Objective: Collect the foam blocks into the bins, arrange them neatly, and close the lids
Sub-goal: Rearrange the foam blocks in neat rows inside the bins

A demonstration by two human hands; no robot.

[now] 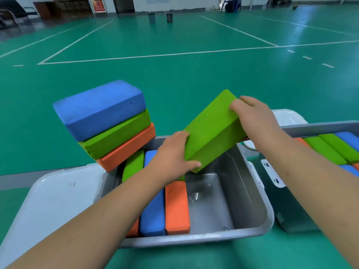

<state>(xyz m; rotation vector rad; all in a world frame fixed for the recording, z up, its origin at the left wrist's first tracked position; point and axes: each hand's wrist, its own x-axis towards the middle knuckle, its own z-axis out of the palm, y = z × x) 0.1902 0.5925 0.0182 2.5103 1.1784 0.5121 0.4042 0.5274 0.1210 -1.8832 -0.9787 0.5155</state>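
Both hands hold a green foam block (210, 129) tilted above the grey bin (250, 199). My left hand (172, 154) grips its near lower end; my right hand (250, 115) grips its far upper end. Inside the bin, on the left, blocks stand on edge: an orange one (176, 207), a blue one (153, 216) and a green one (133, 165). The bin's right half shows bare floor. A stack of blue (99, 106), green (116, 135) and orange (128, 148) blocks rests on the bin's far left corner.
The bin's white lid (50, 206) hangs open at the left. A second grey bin (318, 128) at the right holds green, blue and orange blocks, its white lid (287, 117) behind it. Green sports floor with white lines lies all around; two dark bins stand far off.
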